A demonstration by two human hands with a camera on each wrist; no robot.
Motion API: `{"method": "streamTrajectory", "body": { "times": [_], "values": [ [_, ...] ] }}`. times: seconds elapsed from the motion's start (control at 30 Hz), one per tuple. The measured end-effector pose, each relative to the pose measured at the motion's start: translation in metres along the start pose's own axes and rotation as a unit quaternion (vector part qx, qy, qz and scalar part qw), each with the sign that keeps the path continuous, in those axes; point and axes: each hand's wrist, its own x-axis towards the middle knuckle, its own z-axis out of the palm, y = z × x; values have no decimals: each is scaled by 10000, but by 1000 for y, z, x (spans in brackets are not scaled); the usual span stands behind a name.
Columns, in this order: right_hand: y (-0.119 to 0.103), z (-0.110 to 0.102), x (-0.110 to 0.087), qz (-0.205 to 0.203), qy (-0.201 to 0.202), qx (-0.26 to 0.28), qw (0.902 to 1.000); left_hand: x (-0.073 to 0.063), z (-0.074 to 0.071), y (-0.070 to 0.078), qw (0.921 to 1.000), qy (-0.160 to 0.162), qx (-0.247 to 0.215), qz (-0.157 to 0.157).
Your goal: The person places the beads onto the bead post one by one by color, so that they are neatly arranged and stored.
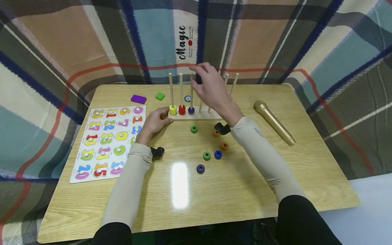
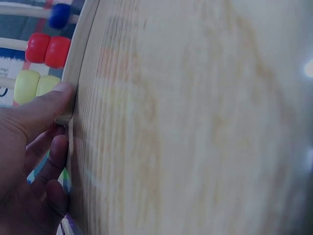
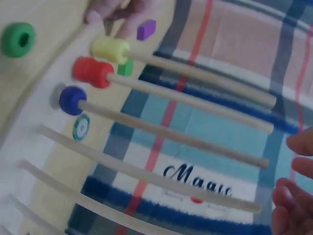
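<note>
A wooden peg rack (image 1: 199,116) with several upright rods stands near the table's back. My left hand (image 1: 154,122) holds the left end of its base, with the thumb (image 2: 56,100) on top. Yellow beads (image 1: 173,110) sit on the first rod, red beads (image 1: 182,110) on the second, and one blue bead (image 3: 72,100) at the foot of the third. Near the top of the third rod is my right hand (image 1: 212,90), fingers bent and apart, with nothing seen between them. In the right wrist view its fingertips lie beyond the rod tips. That hand partly hides the right-hand rods.
Loose green (image 1: 194,129), blue (image 1: 200,168) and orange beads (image 1: 224,146) lie in front of the rack. At left is a number puzzle board (image 1: 141,109); at right, a gold tube (image 1: 274,122). Purple (image 1: 139,99) and green blocks (image 1: 160,96) lie behind. Plaid cloth (image 1: 260,37) hangs at the back.
</note>
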Motion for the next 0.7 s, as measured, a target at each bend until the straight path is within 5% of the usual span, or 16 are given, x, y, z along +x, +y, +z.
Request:
{"method": "streamTrajectory", "body": {
  "times": [0.07, 0.2, 0.37, 0.47, 0.57, 0.7],
  "values": [
    [-2, 3, -19, -359, -84, 245, 9990, 0, 0, -1, 10000, 1, 9, -18],
    [-7, 15, -70, -1093, -1185, 366, 9862, 2, -2, 0, 10000, -4, 5, -76],
    [-7, 35, -134, -1903, -2671, -208, 9445, 4, -1, 2, 10000, 29, -13, -42],
    [-8, 46, -160, -2105, -3105, -585, 9251, 6, -1, 1, 10000, 7, 21, -34],
    [-11, 52, -174, -2174, -3168, -720, 9204, 5, -1, 1, 10000, -8, 2, -46],
    [-13, 52, -175, -2097, -2860, -436, 9340, 3, 0, -1, 10000, -9, -16, -67]
  ]
}}
